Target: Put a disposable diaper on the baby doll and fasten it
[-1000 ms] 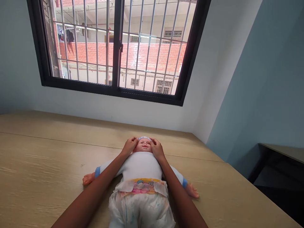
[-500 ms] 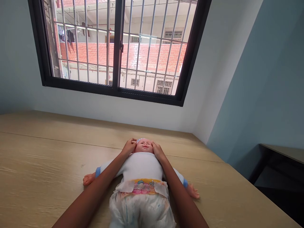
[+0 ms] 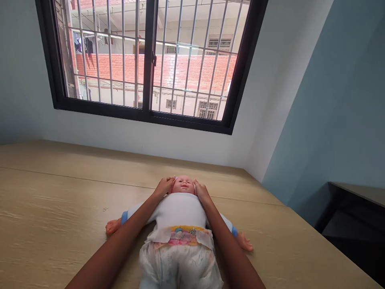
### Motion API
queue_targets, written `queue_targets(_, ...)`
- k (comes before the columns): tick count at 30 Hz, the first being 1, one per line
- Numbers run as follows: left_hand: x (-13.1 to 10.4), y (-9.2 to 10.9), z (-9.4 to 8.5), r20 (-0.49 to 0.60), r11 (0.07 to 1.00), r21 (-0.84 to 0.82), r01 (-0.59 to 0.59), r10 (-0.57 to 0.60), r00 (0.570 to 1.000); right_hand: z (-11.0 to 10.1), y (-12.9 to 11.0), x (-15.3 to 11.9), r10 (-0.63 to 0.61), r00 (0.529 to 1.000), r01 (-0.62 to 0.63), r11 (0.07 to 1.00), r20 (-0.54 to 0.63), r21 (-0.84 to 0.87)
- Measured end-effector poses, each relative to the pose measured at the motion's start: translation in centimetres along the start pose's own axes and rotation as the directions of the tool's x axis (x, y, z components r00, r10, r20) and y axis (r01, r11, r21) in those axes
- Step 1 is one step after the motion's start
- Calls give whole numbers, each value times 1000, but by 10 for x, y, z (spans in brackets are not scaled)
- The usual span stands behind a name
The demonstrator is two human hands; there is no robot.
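Observation:
A baby doll (image 3: 183, 208) lies on its back on the wooden table (image 3: 66, 208), head away from me, arms spread. It wears a white top with blue cuffs and a diaper (image 3: 180, 257) with a colourful waistband. My left hand (image 3: 165, 185) is at the left side of the doll's head, fingers bent and pinched on the edge of a pale cap (image 3: 176, 178). On the other side, my right hand (image 3: 201, 190) presses against the head with fingers closed at the cap's edge. Most of the cap is hidden by the head and my fingers.
A seam runs across the tabletop. Behind the table is a wall with a black-framed, barred window (image 3: 147, 68). At the right, beyond the table's edge, stands a dark piece of furniture (image 3: 355, 212).
The patterned cloth that showed on top of the doll's head has slipped back, baring more of the forehead. Both hands have shifted slightly to the sides of the head.

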State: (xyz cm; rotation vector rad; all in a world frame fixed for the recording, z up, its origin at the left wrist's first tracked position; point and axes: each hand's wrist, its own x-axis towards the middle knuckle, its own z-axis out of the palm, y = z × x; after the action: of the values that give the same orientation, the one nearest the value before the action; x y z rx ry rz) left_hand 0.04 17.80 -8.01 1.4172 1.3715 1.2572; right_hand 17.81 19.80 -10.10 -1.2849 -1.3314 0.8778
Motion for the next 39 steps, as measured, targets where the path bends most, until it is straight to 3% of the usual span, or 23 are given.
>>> queue_targets(10,1,7,-3,-78,992,-58,-112,108,991,-2,-15,-5,-58,986,69,996,-153,65)
queue_targets(24,0,12,-2,-115,956,-112,-271,258,959,-2,-26,-14,-158,973,184,971,-165,152)
queue_targets(31,-5,15,-2,-178,931,-79,-357,339,924,-1,-28,-14,-230,965,250,953,-129,171)
queue_targets(39,-10,19,-1,-100,904,-20,-427,423,901,-3,-28,-15,-238,962,257,954,-133,153)
